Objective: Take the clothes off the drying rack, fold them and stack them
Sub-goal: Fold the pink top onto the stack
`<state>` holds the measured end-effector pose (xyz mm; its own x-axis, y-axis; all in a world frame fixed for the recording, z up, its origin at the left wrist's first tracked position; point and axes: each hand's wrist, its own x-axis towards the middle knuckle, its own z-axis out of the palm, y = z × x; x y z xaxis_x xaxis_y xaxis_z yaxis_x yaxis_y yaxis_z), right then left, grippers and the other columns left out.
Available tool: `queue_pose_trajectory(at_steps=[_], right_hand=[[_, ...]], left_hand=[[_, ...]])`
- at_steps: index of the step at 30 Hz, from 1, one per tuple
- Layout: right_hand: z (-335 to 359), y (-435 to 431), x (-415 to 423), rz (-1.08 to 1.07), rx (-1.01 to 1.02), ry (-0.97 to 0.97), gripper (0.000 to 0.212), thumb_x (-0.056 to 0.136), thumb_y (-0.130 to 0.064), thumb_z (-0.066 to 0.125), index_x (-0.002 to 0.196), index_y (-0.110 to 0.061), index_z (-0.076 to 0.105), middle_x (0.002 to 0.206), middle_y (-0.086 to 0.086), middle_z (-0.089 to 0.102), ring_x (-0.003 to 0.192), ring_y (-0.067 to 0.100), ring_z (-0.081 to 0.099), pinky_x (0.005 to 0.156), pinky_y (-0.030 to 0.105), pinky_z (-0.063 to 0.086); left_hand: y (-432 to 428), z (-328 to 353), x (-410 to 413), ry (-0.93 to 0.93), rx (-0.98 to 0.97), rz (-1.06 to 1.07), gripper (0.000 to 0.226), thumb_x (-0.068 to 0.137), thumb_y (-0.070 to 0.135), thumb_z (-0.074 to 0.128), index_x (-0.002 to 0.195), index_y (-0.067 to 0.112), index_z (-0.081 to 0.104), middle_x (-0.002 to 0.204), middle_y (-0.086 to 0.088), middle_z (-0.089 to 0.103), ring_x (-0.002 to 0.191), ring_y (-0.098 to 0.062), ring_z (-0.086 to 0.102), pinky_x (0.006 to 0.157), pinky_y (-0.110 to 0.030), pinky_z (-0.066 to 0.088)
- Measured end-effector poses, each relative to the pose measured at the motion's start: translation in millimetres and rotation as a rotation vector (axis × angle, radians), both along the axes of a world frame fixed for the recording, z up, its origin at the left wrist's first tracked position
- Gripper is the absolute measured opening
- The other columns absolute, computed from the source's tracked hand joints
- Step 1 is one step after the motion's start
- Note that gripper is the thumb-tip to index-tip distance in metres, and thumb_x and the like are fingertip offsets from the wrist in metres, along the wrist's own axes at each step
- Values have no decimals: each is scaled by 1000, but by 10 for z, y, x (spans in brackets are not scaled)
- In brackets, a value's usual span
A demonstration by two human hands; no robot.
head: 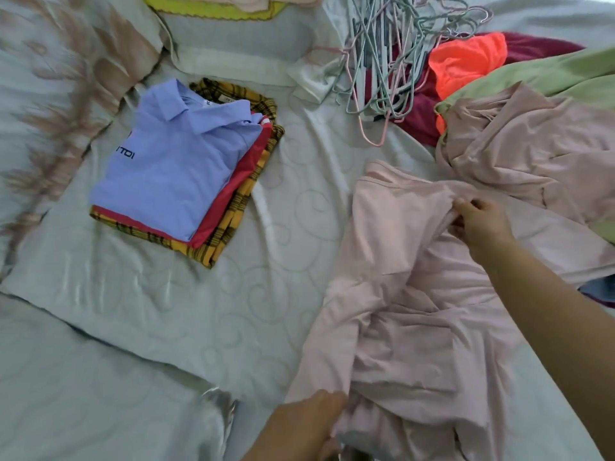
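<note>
Stack of folded clothes on the pale bed sheet: a blue polo shirt on top, a red garment under it, and a yellow plaid garment at the bottom. Dark letters on the polo's chest read "TOI", cut off at the fold. The small tags at the collars are too blurred to read.

Right of the stack and nearer the camera, the left hand curls its fingers into the near edge of a pink garment, which lies rumpled and unfolded on the sheet. Right of the stack and farther off lies a tangle of wire hangers. Farther right of the stack, the right hand pinches a fold of the same pink cloth between thumb and fingertips. Farthest right of the stack is a loose heap: an orange garment, maroon cloth, a green garment and a second pink piece.
</note>
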<state>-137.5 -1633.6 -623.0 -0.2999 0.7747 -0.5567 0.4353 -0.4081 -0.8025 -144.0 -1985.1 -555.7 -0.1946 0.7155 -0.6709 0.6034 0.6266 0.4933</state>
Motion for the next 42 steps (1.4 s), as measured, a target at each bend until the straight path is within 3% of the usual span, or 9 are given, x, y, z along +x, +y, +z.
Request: queue_pose_trajectory(at_steps=[5, 10, 14, 18, 20, 23, 29, 36, 42], right_hand=[[-245, -444, 377, 369, 439, -277, 42, 91, -17, 49, 126, 7, 48, 119, 25, 52, 116, 36, 47, 95, 33, 32], [-386, -1126, 422, 810, 906, -289, 58, 90, -37, 30, 136, -5, 45, 145, 20, 38, 136, 28, 27, 111, 35, 17], [-636, -1113, 486, 1103, 735, -621, 84, 70, -60, -13, 146, -24, -12, 157, 4, -15, 138, 11, -24, 104, 28, -27], [-580, -1029, 456, 1173, 578, -601, 74, 85, -60, 5, 150, -25, -2, 157, 2, -16, 142, 14, -19, 111, 32, -17], [-405, -903, 508, 996, 489, -404, 65, 94, -52, 26, 148, -16, 23, 158, 7, 9, 145, 19, 4, 116, 34, 3], [-190, -552, 870, 363, 487, -141, 57, 87, -45, 39, 115, 0, 59, 121, 19, 56, 117, 31, 47, 99, 38, 35], [-202, 279, 1794, -262, 210, -248, 16, 94, -27, 49, 90, -11, 48, 85, 9, 54, 83, 26, 53, 82, 46, 47], [-272, 728, 1875, -423, 36, -144, 33, 88, -30, 62, 101, -3, 49, 79, 7, 52, 63, 15, 53, 54, 29, 47], [-252, 852, 1838, -473, -25, -131, 28, 88, -13, 61, 65, -13, 44, 61, 5, 42, 49, 14, 39, 38, 19, 38]], left_hand=[[274, -437, 27, 262, 378, 116, 27, 80, 33, 43, 106, 25, 48, 101, 8, 50, 86, -7, 55, 69, -20, 47], [585, -774, -166, 443, 290, 0, 63, 87, 52, 33, 137, 13, 35, 147, -5, 31, 141, -17, 15, 111, -32, 13], [595, -1246, -51, 423, 135, -96, 80, 89, 66, 18, 140, 7, 32, 157, -5, 9, 145, -14, -5, 114, -37, 7], [661, -1184, -40, 472, 125, -162, 100, 79, 76, -9, 147, 7, 16, 156, -12, 11, 144, -17, -12, 113, -32, -8], [708, -1034, -56, 446, 151, -99, 105, 73, 79, -16, 148, 9, 9, 155, -11, 4, 145, -24, 1, 111, -27, -13], [785, -818, 108, 375, 338, 113, 67, 91, 60, 27, 133, 10, 42, 136, -15, 50, 128, -26, 42, 107, -29, 18], [843, -768, 1033, 102, 507, 235, 8, 82, 36, 46, 89, 35, 43, 77, 13, 53, 73, 2, 42, 64, -12, 32], [1094, -861, 1803, 247, 375, -85, 31, 54, 51, 54, 74, 29, 45, 58, 12, 53, 47, -2, 53, 40, -16, 36], [1628, -1080, 2112, 220, 46, 5, 68, 6, 61, 83, 44, 11, 56, 36, 2, 48, 25, -7, 46, 29, -10, 27]])
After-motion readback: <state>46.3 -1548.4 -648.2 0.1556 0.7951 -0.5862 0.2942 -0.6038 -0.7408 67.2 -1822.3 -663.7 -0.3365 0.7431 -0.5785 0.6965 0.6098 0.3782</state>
